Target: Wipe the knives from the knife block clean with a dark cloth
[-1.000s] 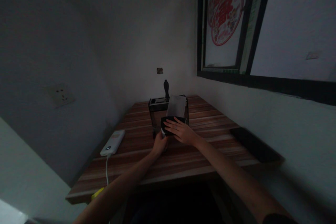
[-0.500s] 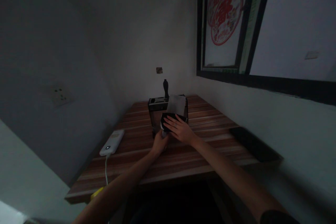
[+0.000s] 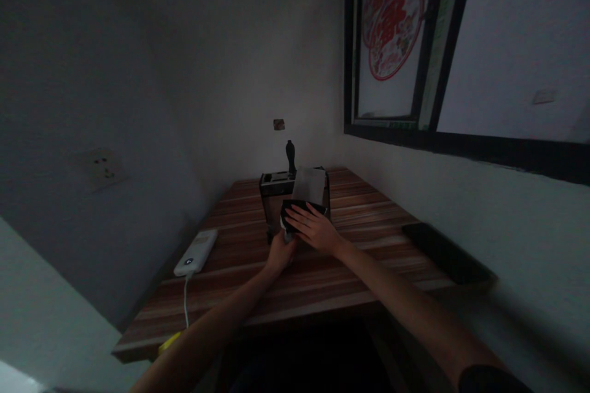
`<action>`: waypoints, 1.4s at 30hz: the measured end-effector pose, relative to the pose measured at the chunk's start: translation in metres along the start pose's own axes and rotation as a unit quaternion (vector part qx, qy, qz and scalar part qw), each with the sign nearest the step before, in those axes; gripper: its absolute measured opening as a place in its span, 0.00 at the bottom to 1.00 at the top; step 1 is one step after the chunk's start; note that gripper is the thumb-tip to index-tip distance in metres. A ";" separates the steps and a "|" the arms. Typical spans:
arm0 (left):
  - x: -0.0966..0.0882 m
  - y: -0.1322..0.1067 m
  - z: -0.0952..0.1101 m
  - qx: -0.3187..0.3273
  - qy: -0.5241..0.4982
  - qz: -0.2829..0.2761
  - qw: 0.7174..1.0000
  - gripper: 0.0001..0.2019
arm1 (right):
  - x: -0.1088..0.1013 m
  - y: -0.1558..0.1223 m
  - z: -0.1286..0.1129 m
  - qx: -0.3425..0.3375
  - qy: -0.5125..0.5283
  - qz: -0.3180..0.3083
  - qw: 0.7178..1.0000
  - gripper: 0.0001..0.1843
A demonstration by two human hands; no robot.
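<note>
Near the middle of the table, my left hand (image 3: 280,252) is closed round the lower left edge of a dark-topped, pale-sided object (image 3: 287,204); its kind is too dim to make out. My right hand (image 3: 316,228) lies flat across the dark top, fingers stretched and slightly apart. A pale grey sheet or panel (image 3: 310,184) rises right behind the dark top. Just beyond stands a dark-framed box (image 3: 276,179) with a brownish front and openings along its top. The left fingertips are mostly hidden under the object.
A dark, bottle-shaped upright thing (image 3: 290,156) rises at the back of the box. On the striped wooden table (image 3: 230,285) lie a white power bank (image 3: 197,252) with a cable at left and a flat black object (image 3: 447,253) at right. Walls border the left, back and right.
The view has shifted very slightly. Both hands keep nearly the same place on the dark-topped object, which has hardly moved.
</note>
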State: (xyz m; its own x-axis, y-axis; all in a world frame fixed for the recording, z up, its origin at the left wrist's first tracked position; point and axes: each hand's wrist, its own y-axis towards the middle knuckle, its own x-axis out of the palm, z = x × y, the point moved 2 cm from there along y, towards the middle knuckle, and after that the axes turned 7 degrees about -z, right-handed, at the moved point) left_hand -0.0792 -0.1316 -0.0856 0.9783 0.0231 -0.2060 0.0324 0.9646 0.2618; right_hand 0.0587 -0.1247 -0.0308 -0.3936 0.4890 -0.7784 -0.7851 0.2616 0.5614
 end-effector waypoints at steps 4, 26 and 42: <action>0.000 0.000 0.000 0.000 0.003 -0.003 1.000 0.10 | -0.005 0.006 0.009 0.024 -0.002 0.017 1.000 0.25; 0.001 -0.002 0.001 -0.009 -0.001 -0.022 1.000 0.16 | -0.033 0.051 0.066 0.169 0.024 0.133 0.976 0.22; 0.000 0.002 -0.007 0.007 -0.030 -0.002 1.000 0.12 | -0.004 0.017 0.014 0.066 0.006 0.045 0.997 0.24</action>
State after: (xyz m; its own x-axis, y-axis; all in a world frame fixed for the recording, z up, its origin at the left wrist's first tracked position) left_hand -0.0803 -0.1274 -0.0917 0.9886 0.0034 -0.1508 0.0384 0.9610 0.2737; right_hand 0.0538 -0.1102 -0.0145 -0.4660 0.5056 -0.7260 -0.6764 0.3254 0.6608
